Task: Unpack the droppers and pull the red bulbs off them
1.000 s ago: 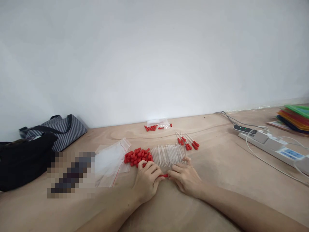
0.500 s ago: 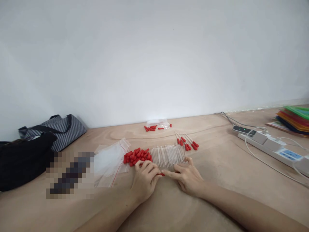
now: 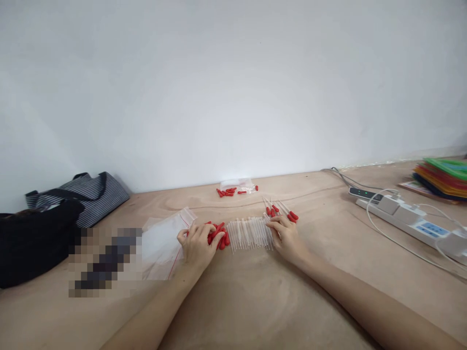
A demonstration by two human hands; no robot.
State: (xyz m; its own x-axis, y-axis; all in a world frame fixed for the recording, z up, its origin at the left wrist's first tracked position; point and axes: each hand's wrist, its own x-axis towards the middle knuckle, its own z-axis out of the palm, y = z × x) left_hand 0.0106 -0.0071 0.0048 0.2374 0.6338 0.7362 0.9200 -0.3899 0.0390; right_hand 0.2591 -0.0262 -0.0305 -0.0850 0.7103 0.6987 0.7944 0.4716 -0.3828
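My left hand (image 3: 199,245) is over the pile of red rubber dropper bulbs (image 3: 223,238). Its fingers curve down on the far side and its thumb stands apart, touching the bulbs; nothing shows held. A row of clear thin dropper tubes (image 3: 248,234) lies side by side to the right of the pile. At the right end of that row is my right hand (image 3: 286,238), its fingers bent together against the last tubes; what they hold, if anything, is hidden. Just beyond it lie several droppers with red bulbs (image 3: 292,217) fitted on tubes, partly covered by the fingers.
Clear zip bags (image 3: 164,243) lie left of the bulbs. More red bulbs (image 3: 226,192) and a small bag (image 3: 245,186) lie by the wall. At right are a power strip (image 3: 412,221) with cables and coloured folders (image 3: 441,180). A striped bag (image 3: 109,197) stands at left.
My hands have parted from a red bulb held between them near the table front. The left moved left onto the bulb pile; the right moved up to the row's right end.
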